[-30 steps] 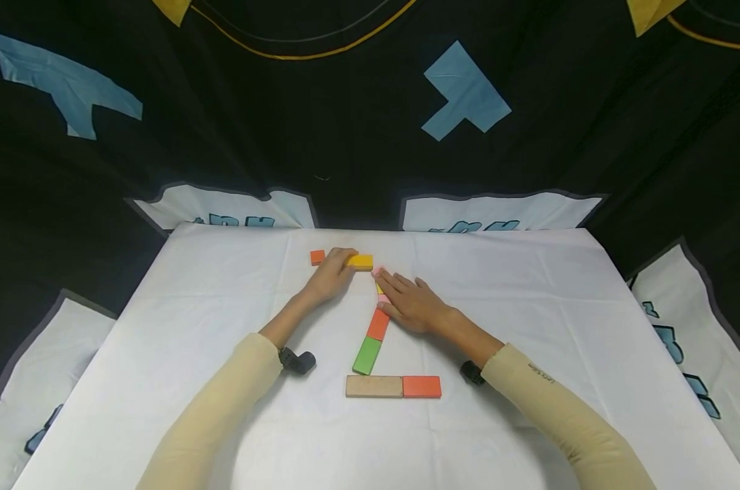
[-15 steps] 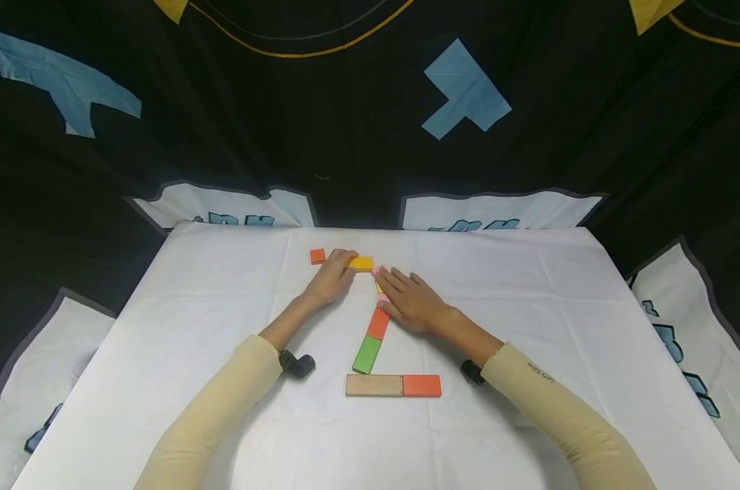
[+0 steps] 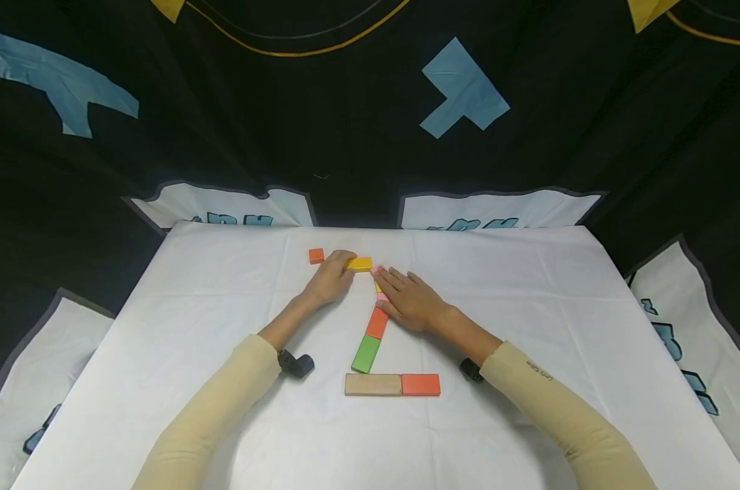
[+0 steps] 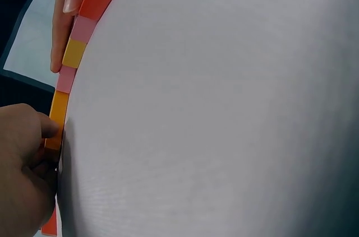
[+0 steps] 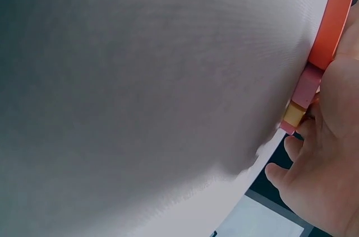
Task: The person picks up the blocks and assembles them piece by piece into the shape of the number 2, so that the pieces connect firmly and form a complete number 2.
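Observation:
With thumb and fingers, my left hand (image 3: pixel 332 279) pinches a yellow-orange block (image 3: pixel 360 264) near the far side of the table. In the left wrist view the end of that block (image 4: pixel 58 114) meets a small pink block (image 4: pixel 65 79). My right hand (image 3: pixel 414 303) lies with straight fingers along the right side of a slanted row, touching its small pink and yellow blocks and partly hiding them. Down the row come a red-orange block (image 3: pixel 377 322) and a green block (image 3: pixel 366 354). Left of my left hand sits a small red-orange block (image 3: pixel 316 256).
Nearer me, a plain wooden block (image 3: pixel 373 384) and a red-orange block (image 3: pixel 421 384) lie end to end, just below the green one. A white cloth covers the table (image 3: pixel 517 272). Black curtain (image 3: pixel 345 122) hangs behind the far edge.
The left hand has drawn the yellow-orange block very slightly toward me. The right hand keeps its place, and the other blocks have not visibly moved.

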A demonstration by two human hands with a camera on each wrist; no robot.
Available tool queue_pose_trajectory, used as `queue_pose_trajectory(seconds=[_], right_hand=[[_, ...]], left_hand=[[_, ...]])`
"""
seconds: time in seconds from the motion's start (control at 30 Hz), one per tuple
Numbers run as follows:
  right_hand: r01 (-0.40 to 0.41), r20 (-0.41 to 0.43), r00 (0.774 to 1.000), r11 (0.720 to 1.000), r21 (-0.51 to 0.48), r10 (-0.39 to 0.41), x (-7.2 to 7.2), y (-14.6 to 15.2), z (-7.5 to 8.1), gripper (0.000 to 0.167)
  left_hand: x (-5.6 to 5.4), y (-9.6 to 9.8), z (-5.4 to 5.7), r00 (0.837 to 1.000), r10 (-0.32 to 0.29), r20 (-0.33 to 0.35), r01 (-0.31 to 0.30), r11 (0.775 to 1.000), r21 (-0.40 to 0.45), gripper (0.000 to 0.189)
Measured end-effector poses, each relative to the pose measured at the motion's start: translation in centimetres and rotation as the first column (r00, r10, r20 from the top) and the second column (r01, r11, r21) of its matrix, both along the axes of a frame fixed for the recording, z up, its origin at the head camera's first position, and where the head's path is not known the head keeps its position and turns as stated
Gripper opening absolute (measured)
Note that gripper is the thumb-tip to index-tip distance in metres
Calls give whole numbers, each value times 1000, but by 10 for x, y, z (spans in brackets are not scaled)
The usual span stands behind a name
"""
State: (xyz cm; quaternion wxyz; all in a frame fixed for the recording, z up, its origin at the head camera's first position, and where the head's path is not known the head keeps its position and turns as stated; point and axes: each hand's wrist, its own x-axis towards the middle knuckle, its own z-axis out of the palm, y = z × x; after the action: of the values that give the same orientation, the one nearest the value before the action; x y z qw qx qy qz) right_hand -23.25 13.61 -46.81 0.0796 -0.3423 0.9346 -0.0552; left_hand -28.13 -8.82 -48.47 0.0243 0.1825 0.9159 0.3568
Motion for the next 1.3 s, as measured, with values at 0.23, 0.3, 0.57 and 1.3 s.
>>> queue_pose_trajectory(seconds=[0.23,0.3,0.57,1.3], right_hand=[[-3,-2,1000,1000,-5,3,1,0,2,68],[0,0,1000,1000,-5,0,1,0,2,69],[5,8,1000,1000,1,-5,0,0,0,69],[10,10,1000,1000,-7,-10,-1,1,-4,69]], left_hand=[[-2,-1,-1,1000,5,1,-5,1000,-5,39],[-2,-1,-1,1000,6,3,-6,1000,-6,39],[-1,-3,4,1000,23,7,-23,1000,4,46],[-17,-62,5,982,186,19,-186,982,-11,57]])
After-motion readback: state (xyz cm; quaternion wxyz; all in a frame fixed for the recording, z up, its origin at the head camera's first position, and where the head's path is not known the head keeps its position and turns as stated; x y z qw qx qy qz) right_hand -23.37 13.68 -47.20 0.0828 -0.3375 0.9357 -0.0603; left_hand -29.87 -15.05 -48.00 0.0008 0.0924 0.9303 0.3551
